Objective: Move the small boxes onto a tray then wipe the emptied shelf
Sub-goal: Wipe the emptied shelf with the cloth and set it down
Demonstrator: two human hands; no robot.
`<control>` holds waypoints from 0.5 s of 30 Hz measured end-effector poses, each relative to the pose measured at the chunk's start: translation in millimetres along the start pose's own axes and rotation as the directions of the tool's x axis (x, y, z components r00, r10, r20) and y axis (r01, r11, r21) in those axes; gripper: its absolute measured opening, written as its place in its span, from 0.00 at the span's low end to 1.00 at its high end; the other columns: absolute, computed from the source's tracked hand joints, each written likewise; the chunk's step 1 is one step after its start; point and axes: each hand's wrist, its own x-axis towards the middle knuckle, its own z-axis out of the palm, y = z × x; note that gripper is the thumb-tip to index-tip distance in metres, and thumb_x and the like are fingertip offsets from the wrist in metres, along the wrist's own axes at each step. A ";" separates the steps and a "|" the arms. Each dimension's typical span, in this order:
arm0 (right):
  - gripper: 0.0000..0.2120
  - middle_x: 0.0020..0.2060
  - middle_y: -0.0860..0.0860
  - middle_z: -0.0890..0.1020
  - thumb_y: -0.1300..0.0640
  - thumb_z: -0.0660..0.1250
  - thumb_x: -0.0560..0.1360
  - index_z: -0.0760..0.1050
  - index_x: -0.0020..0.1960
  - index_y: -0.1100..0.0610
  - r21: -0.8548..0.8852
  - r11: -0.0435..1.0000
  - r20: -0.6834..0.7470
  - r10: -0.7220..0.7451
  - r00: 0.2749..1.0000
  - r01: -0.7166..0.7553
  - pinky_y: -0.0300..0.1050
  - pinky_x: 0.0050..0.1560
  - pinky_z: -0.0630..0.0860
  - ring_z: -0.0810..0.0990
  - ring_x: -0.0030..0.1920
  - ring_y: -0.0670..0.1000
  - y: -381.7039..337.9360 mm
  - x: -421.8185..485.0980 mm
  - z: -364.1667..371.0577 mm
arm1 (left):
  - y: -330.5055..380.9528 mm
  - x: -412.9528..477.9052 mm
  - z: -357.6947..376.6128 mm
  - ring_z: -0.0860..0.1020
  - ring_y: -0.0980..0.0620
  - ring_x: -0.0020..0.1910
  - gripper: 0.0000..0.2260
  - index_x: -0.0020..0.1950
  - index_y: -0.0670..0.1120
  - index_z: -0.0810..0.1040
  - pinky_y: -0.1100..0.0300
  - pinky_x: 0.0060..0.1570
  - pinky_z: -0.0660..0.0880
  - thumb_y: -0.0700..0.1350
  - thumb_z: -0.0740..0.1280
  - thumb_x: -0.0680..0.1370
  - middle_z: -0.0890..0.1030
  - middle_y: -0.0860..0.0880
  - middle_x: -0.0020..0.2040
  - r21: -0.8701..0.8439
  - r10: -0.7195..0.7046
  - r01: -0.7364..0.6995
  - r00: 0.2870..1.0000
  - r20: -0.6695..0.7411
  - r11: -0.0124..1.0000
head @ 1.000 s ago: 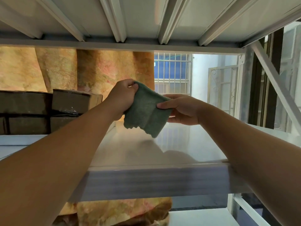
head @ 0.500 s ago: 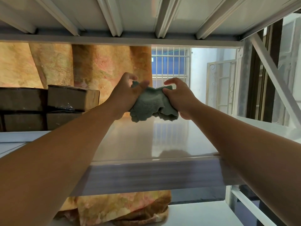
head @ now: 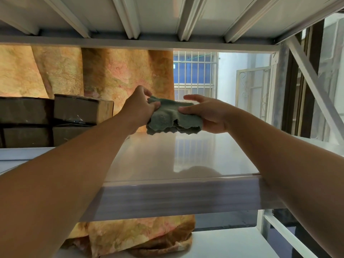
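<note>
Both bare arms reach up and forward from the bottom of the frame, and the two hands meet at its centre around a bunched green cloth (head: 173, 118). The left hand (head: 138, 107) has its fingers curled tight on the cloth's left end. The right hand (head: 206, 116) clamps the right end between thumb and fingers, with the index finger stretched out above the fabric. The cloth hangs in folds with a scalloped lower edge over the far part of the glossy white shelf (head: 167, 157); I cannot tell whether that edge touches the surface. The shelf top in the middle of the frame reflects the barred window (head: 195, 71) behind it. At centre left, beside the left forearm, brown cardboard boxes (head: 81, 108) sit stacked two high, a strip of clear tape shining on one; their faces are too dark to make out any print or label. A mottled orange-gold curtain (head: 115, 71) hangs behind them and bunches on the lower shelf (head: 223, 243) at the bottom of the frame. Across the top runs the ribbed underside of the upper shelf (head: 158, 15), and at the right stands a white metal gate (head: 253, 90).
</note>
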 end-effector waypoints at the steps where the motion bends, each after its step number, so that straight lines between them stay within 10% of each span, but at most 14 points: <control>1: 0.33 0.53 0.57 0.73 0.67 0.67 0.73 0.59 0.73 0.54 0.055 0.998 0.014 0.004 1.000 -0.005 0.46 0.34 0.81 0.81 0.47 0.60 -1.5 -0.7 -2.5 | 0.3 1.4 -1.4 0.79 0.47 0.46 0.11 0.54 0.49 0.65 0.55 0.38 0.77 0.44 0.67 0.76 0.78 0.44 0.50 -0.004 0.036 -0.036 0.999 -0.010 0.999; 11: 0.34 0.58 0.60 0.74 0.76 0.58 0.74 0.61 0.74 0.51 0.196 0.974 0.108 -0.135 0.985 0.112 0.54 0.41 0.82 0.78 0.55 0.65 -9.2 0.2 -9.4 | 1.0 5.7 -8.8 0.76 0.53 0.40 0.11 0.61 0.49 0.67 0.66 0.22 0.72 0.45 0.62 0.79 0.75 0.47 0.51 -0.303 -0.115 0.112 0.993 0.006 0.947; 15: 0.26 0.61 0.60 0.75 0.71 0.62 0.74 0.67 0.70 0.58 0.198 0.971 0.006 -0.138 0.990 0.134 0.50 0.40 0.81 0.79 0.55 0.61 -7.1 5.6 -10.2 | 2.0 3.0 -12.5 0.76 0.53 0.39 0.06 0.53 0.48 0.76 0.61 0.32 0.72 0.45 0.66 0.76 0.79 0.50 0.44 -0.386 -0.219 0.241 0.971 0.099 0.890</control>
